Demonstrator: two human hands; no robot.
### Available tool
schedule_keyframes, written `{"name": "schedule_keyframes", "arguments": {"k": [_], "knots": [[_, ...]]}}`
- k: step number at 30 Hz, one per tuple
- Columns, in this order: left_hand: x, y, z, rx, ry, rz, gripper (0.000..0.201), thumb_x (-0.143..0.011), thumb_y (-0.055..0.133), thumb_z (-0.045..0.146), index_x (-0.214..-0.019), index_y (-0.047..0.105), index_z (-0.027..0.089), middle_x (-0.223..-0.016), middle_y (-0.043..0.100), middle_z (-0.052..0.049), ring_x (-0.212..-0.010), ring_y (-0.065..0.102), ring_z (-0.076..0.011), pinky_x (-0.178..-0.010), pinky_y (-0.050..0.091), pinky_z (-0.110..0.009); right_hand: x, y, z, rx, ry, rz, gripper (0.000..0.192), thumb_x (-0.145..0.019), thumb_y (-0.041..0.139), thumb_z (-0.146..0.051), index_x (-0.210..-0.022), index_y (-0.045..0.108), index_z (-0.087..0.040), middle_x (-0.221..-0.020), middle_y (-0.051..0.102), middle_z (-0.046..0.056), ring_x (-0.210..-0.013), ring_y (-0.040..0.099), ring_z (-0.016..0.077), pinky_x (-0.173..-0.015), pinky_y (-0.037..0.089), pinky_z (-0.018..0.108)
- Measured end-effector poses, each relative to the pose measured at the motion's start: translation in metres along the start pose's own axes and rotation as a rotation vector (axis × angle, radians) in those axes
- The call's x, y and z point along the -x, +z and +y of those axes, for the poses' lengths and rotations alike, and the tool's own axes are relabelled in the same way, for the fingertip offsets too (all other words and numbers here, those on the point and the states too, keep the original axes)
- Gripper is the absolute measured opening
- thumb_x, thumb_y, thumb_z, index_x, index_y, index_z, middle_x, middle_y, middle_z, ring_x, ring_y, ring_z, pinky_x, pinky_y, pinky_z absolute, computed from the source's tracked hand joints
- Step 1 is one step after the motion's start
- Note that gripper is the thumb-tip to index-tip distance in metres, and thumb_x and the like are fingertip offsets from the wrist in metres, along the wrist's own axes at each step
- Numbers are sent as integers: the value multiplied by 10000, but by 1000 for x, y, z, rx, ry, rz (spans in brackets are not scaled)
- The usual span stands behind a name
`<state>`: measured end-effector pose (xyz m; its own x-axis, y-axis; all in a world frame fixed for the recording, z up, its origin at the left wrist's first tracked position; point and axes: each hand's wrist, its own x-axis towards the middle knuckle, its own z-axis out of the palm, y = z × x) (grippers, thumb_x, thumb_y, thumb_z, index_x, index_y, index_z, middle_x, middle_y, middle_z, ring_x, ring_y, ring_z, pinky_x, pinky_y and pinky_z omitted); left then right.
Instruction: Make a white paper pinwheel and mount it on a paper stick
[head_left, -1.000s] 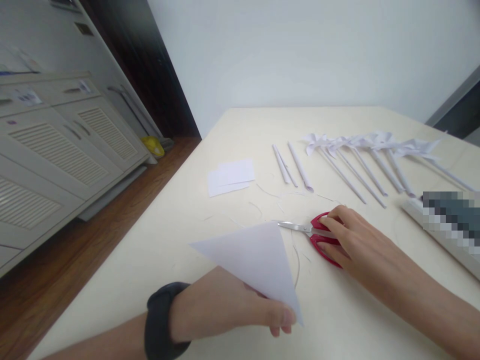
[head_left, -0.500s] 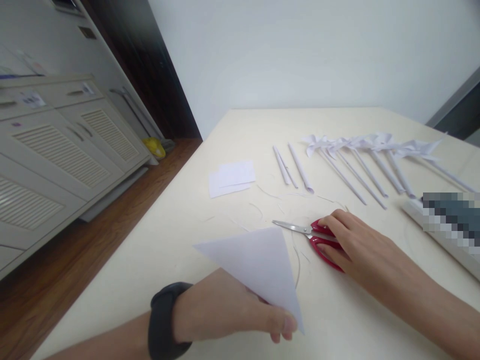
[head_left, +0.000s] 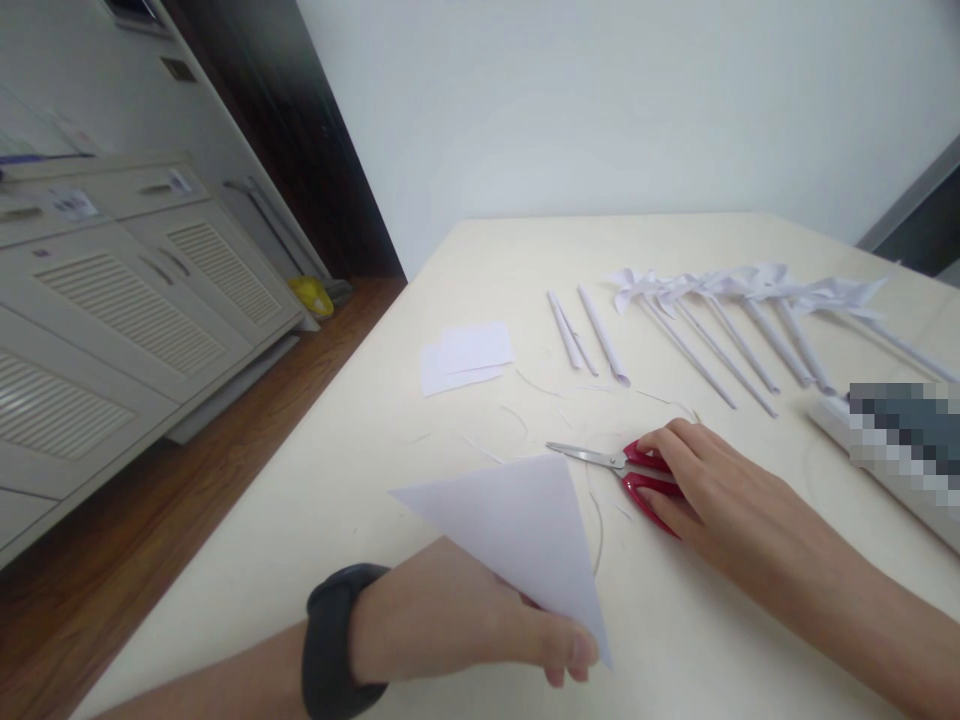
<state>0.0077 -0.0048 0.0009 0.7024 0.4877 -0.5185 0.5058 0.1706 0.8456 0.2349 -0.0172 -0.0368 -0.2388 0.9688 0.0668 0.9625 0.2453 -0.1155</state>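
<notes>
Currently | left hand (head_left: 480, 625) pinching paper triangle (head_left: 525, 525) | right hand (head_left: 705, 485) holding red-handled scissors (head_left: 618, 461) | tips beside paper triangle

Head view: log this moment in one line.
left hand: holds white triangular paper | right hand: holds red-handled metal scissors | blades: near paper's top corner | far right: white paper pinwheels

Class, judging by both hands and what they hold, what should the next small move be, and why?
Probably the right hand should part the scissors a little: their blades look nearly closed, with the tips close by the top corner of the triangular paper. The left hand pinches that paper near its lower corner, leaving the top corner uncovered.
</notes>
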Motion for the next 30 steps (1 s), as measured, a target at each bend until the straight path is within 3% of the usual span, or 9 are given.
{"name": "schedule_keyframes", "arguments": {"k": [11,24,27,30], "knots": [[-2,-1,1,39,18,-39,191,-721,600,297,-728,696,132,-674,638,-22,-665,597,-132,-640,466,-205,0,0,1,-4,-9,5,99,-818,475,-256,-898,496,-202,-886,509,47,-787,514,203,-661,468,357],[1,-1,3,12,10,-33,192,-729,584,303,-749,710,160,-707,684,-30,-688,629,-165,-647,482,-228,0,-1,0,-35,-13,15,140,-833,457,-278,-911,542,-199,-892,526,68,-794,530,220,-681,460,378],[1,-1,0,22,14,-39,194,-727,586,314,-740,712,167,-695,679,-24,-685,626,-163,-640,478,-223,1,-11,-3,-136,9,33,140,-842,449,-293,-910,550,-224,-922,530,58,-802,527,212,-699,447,382],[1,0,-2,83,-15,-50,183,-717,604,309,-721,706,157,-679,652,-15,-651,602,-133,-632,471,-208,4,-25,-14,-468,-30,-44,113,-844,459,-305,-908,541,-261,-946,547,20,-810,536,178,-701,453,332]]}}
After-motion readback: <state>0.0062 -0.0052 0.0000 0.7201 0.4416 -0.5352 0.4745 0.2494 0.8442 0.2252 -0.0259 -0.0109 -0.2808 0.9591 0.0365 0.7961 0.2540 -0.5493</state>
